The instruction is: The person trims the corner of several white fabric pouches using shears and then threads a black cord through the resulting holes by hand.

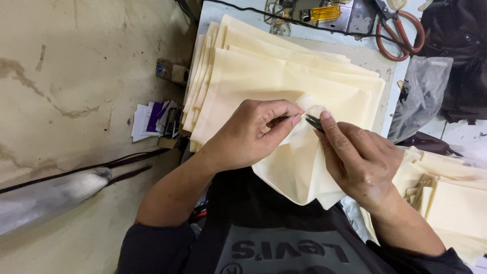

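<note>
- The left hand [251, 133] pinched a cream folded fabric piece [299, 167]; the right hand [357, 160] gripped small dark metal snips [314, 122] at its edge.
- Beyond the grip lay a stack of cream fabric pieces [264, 76]; trimming looked unfinished.

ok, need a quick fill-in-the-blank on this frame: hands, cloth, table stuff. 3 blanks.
1. The left hand pinches a piece of ____-coloured fabric.
2. The right hand holds small dark snips against the fabric's folded ____.
3. The orange-handled ____ lie at the table's far edge.

Missing words: cream; corner; scissors
</note>
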